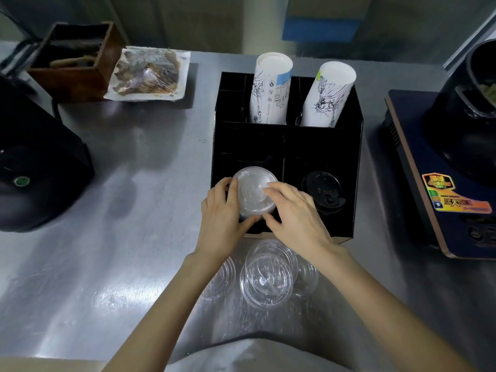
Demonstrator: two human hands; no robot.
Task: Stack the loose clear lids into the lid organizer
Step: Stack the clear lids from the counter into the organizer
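Round clear plastic lid (254, 190), flat face tilted toward the camera, clasped at its rim between left hand (224, 212) and right hand (292, 210) over the front-left compartment of the black lid organizer (349, 146); further loose clear lids (265, 277) flat on the steel worktop (120, 251).

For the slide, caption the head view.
Both hands seat clear lids in the black organizer; loose lids wait.

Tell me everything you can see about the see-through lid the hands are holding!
The clear lid is round and looks like thin plastic, with a ridged rim and a flat raised middle. It lies nearly flat, top up, at the front left slot of the black organizer. The left hand grips its left edge and the right hand its right edge, with fingertips on top. Whether more lids sit beneath it is hard to tell.
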